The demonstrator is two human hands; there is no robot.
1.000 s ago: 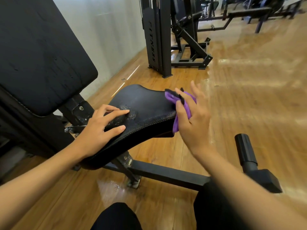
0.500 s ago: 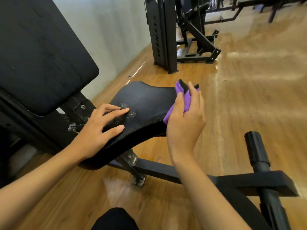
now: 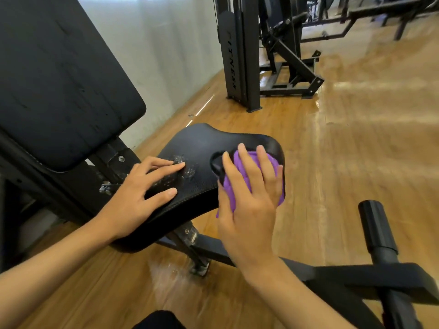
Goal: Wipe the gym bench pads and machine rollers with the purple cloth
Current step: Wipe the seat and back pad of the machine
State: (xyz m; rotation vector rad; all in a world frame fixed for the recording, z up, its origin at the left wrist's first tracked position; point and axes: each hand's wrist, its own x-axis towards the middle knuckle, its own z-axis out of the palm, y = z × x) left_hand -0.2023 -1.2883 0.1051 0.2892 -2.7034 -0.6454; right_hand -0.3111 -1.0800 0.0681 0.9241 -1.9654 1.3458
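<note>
The black seat pad (image 3: 202, 148) of a gym bench sits at the centre, with a worn, flaky patch near its left side. My left hand (image 3: 140, 191) rests flat on the pad's near left part, fingers straight. My right hand (image 3: 249, 195) presses the purple cloth (image 3: 273, 165) onto the pad's right end, fingers spread over it. The cloth has a black edge (image 3: 216, 165) showing left of my fingers. The black back pad (image 3: 59, 74) rises at the upper left. A black roller post (image 3: 375, 224) stands at the lower right.
The bench's black steel frame (image 3: 356, 279) runs along the wooden floor under my right arm. A black cable machine (image 3: 240, 51) stands behind, by a white wall. More black gym frames (image 3: 356, 17) are at the top right. A wet patch (image 3: 175, 274) shines below the seat.
My right hand has moved from the seat's right edge onto its top, flattening the cloth against the pad. My left hand has stayed where it was.
</note>
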